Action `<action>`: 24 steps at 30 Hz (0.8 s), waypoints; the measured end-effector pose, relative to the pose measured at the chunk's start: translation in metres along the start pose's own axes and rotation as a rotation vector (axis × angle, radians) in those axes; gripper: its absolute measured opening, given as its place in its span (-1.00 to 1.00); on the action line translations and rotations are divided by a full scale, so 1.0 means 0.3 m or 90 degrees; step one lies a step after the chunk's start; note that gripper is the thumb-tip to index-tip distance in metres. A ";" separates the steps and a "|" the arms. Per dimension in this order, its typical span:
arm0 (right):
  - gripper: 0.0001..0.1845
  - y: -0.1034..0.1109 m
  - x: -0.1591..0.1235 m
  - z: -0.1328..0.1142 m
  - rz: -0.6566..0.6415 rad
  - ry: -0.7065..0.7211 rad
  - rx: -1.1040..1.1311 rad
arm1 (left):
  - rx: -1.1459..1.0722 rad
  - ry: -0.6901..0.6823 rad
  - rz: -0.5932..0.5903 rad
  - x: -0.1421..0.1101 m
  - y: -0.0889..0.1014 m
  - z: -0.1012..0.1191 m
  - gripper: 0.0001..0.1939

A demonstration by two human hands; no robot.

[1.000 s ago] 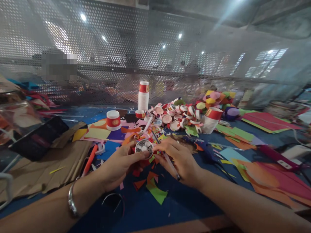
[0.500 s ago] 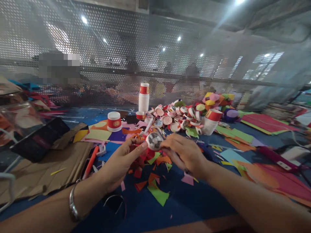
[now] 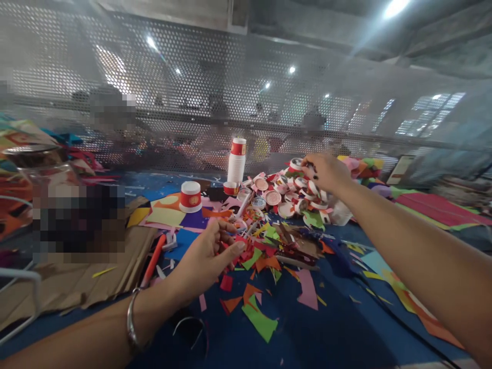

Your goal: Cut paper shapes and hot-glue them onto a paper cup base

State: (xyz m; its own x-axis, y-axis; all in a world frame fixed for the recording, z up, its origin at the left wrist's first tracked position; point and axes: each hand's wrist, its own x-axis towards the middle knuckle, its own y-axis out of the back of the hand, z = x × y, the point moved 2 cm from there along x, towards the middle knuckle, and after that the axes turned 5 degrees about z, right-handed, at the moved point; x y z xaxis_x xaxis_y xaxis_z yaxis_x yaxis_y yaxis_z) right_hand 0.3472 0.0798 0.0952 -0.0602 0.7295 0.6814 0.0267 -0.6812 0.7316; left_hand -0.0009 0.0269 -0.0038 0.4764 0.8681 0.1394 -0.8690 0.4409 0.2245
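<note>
Cup disc (image 3: 295, 164), white-rimmed with a dark middle and some red along its side, sits atop the back of a heap of similar discs (image 3: 273, 198), at the fingertips of the right hand (image 3: 327, 173); those fingers are bent, and whether they grip the disc or only touch it I cannot tell. The left hand (image 3: 209, 253) hovers near the paper scraps (image 3: 259, 319), fingers loosely curled and apart from the thumb. Bare blue table (image 3: 326, 328) lies open between the scraps and the right forearm; cardboard (image 3: 128, 256) borders the left, and a perforated screen (image 3: 172, 95) rises behind. Counted: one tall cup stack (image 3: 236, 168), one cup standing mouth down (image 3: 190, 199), one short cup (image 3: 231, 188) by the stack, one orange-handled tool (image 3: 154, 261). The heaped discs overlap too much to count.
</note>
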 end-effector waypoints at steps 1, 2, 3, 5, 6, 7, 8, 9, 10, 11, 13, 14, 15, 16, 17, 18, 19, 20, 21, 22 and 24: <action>-0.83 -0.008 0.001 0.012 -0.002 -0.011 -0.002 | 0.004 -0.001 -0.001 0.000 0.001 0.001 -0.63; -0.81 -0.011 -0.004 0.019 -0.002 -0.022 0.000 | 0.010 -0.002 0.000 0.000 0.001 0.002 -0.63; -0.79 -0.011 -0.013 0.021 -0.001 -0.032 0.004 | 0.018 -0.004 0.002 0.000 0.002 0.003 -0.63; -0.75 0.000 -0.043 0.006 0.012 -0.047 0.019 | 0.029 -0.013 0.010 0.000 0.003 0.006 -0.64; -0.73 0.009 -0.063 -0.012 0.023 -0.051 0.030 | 0.031 -0.019 0.015 0.001 0.004 0.007 -0.65; -0.70 0.019 -0.085 -0.037 0.036 -0.048 0.044 | 0.030 -0.026 0.021 0.003 0.005 0.009 -0.65; -0.68 0.029 -0.110 -0.068 0.045 -0.041 0.060 | 0.031 -0.032 0.026 0.006 0.007 0.010 -0.66; -0.66 0.038 -0.137 -0.105 0.050 -0.030 0.079 | 0.038 -0.037 0.034 0.009 0.011 0.010 -0.67; -0.66 0.045 -0.166 -0.147 0.054 -0.018 0.098 | 0.044 -0.043 0.045 0.013 0.015 0.010 -0.68; -0.67 0.051 -0.196 -0.193 0.055 -0.003 0.118 | 0.051 -0.046 0.052 0.017 0.021 0.009 -0.69; -0.69 0.056 -0.259 -0.285 0.064 0.024 0.154 | 0.071 -0.054 0.066 0.024 0.034 0.007 -0.72; -0.72 0.056 -0.289 -0.329 0.070 0.044 0.180 | 0.091 -0.063 0.064 0.027 0.039 0.008 -0.76; -0.75 0.055 -0.319 -0.371 0.070 0.087 0.233 | 0.118 -0.077 0.060 0.029 0.044 0.010 -0.78; -0.76 0.052 -0.345 -0.406 0.075 0.130 0.276 | 0.150 -0.093 0.053 0.030 0.048 0.013 -0.78; -0.77 0.046 -0.368 -0.434 0.066 0.158 0.305 | 0.182 -0.112 0.047 0.030 0.050 0.018 -0.76; -0.77 0.040 -0.388 -0.454 0.060 0.189 0.328 | 0.210 -0.128 0.045 0.030 0.052 0.024 -0.73; -0.77 0.031 -0.403 -0.468 0.035 0.214 0.352 | 0.232 -0.140 0.048 0.030 0.053 0.030 -0.70; -0.77 0.022 -0.414 -0.474 0.013 0.230 0.365 | 0.247 -0.147 0.052 0.031 0.055 0.036 -0.67; -0.77 0.014 -0.422 -0.476 -0.011 0.243 0.374 | 0.257 -0.147 0.057 0.031 0.056 0.040 -0.64; -0.77 0.006 -0.427 -0.473 -0.033 0.247 0.379 | 0.264 -0.145 0.061 0.033 0.058 0.043 -0.61; -0.75 -0.002 -0.431 -0.462 -0.067 0.244 0.379 | 0.274 -0.139 0.066 0.038 0.064 0.043 -0.60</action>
State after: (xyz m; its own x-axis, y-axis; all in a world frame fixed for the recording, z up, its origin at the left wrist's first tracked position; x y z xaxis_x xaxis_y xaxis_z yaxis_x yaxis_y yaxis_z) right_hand 0.2167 -0.0226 0.0036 -0.4359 0.6416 0.6312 0.5344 -0.3798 0.7551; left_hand -0.0105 0.0423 0.0145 0.4471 0.8144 0.3700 -0.8011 0.1805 0.5707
